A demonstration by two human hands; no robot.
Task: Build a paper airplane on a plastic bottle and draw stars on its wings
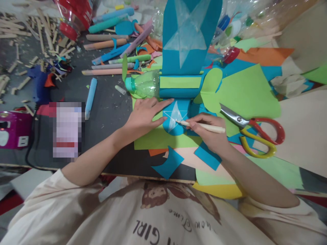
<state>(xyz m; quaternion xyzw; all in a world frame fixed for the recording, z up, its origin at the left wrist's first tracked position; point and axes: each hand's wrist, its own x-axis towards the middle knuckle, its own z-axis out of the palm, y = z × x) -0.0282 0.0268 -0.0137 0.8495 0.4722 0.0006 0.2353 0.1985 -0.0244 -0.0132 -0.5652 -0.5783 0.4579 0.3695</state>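
Observation:
A plastic bottle [148, 84] lies on its side, wrapped in blue paper with a lime-green strip [180, 82]. Blue paper wings stick out from it on both sides. The far wing [170, 58] bears a big white star; on the near wing [189, 128] is a smaller star [175, 115], partly filled with white. My right hand [208, 131] grips a white marker [211, 127], its tip touching the small star. Flat beside that star, my left hand [145, 112] rests with fingers spread, fingertips along the near wing's edge. A green paper propeller [211, 89] sits at the bottle's right end.
Scissors [241, 120] with red and yellow handles lie open at right on coloured paper. Several markers [109, 44], a loose cap [120, 90], wooden sticks [43, 30], a blue glue gun [39, 83] and a blurred-out phone [66, 131] are at left. Blue scraps [168, 163] lie near the table edge.

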